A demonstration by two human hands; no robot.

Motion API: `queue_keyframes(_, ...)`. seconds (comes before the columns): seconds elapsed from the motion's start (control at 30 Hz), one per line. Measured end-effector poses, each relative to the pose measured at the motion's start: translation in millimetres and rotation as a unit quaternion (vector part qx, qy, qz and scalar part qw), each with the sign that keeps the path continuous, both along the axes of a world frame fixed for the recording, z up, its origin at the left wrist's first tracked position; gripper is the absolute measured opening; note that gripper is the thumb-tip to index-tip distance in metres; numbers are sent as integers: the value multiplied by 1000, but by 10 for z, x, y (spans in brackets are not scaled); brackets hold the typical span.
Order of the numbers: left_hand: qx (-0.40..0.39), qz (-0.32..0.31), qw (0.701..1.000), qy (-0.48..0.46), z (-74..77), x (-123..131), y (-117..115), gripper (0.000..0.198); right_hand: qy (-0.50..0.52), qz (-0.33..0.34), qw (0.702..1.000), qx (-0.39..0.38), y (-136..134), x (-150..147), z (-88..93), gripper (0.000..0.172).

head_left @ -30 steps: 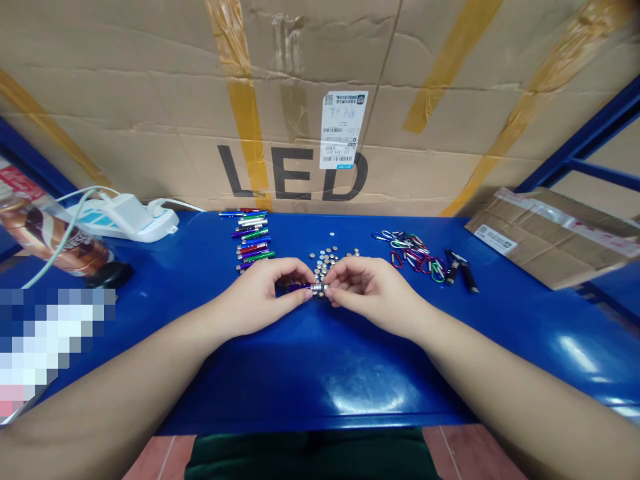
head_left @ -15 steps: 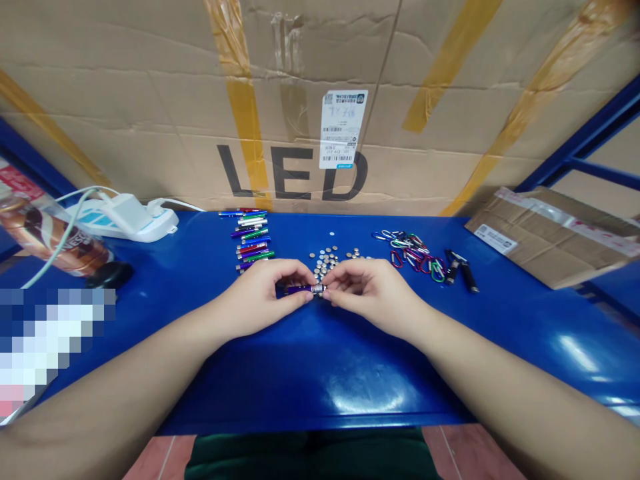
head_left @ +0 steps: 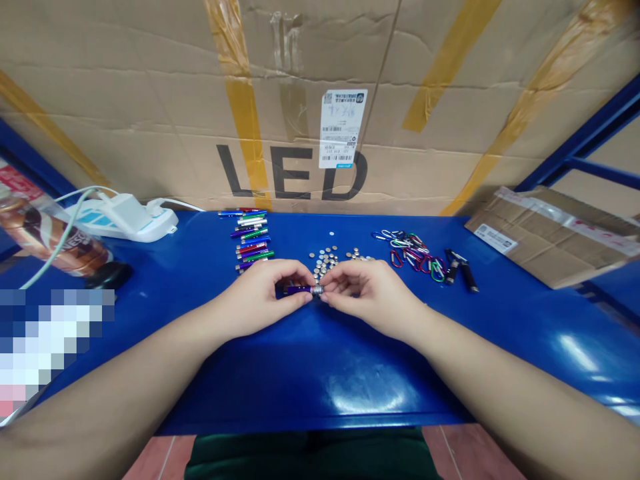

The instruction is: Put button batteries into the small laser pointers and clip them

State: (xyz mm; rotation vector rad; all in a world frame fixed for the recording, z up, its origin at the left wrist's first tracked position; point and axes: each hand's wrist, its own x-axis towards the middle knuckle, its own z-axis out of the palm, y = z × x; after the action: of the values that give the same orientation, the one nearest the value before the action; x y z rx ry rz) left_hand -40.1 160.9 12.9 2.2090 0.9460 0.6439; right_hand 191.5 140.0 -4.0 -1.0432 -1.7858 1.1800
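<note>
A small purple penlight (head_left: pixel 299 290) with a silver end lies level between my hands above the blue table. My left hand (head_left: pixel 261 293) pinches its purple body between thumb and fingers. At the silver end, my right hand (head_left: pixel 373 293) closes thumb and fingertips on the tip; whether a small part is between them I cannot make out. Just behind the fingers lie several loose button cells (head_left: pixel 330 257), partly hidden by my hands. Several colored penlights (head_left: pixel 253 237) are lined up in a column behind my left hand.
Right of the cells are a pile of colored carabiners (head_left: pixel 413 252) and black cylindrical pieces (head_left: pixel 469 275). A small cardboard box (head_left: pixel 550 240) stands at the right. On the left are a white power strip (head_left: pixel 130 220) and a bottle (head_left: pixel 55 233). A large carton (head_left: pixel 175 100) backs the table.
My right fingertips have shifted slightly left, against the penlight's silver end. My left hand and the things on the table look unchanged.
</note>
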Motion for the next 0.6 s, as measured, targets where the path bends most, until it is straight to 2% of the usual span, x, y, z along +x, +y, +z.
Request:
queue_keyframes(0.2,14,-9,1000,5,-17,-29,19,18,0,13,1000,17,-25,-7,21,18)
queue_keyframes(0.37,60,-38,997,4,-19,-46,16,18,-5,30,996,82,-77,-13,87,14)
queue_keyframes(0.47,56,-52,997,5,-11,-36,8,15,-33,39,987,150,-78,18,119,10)
queue_keyframes(0.6,54,-52,997,11,3,-26,0,12,-120,61,954,268,-53,68,137,10)
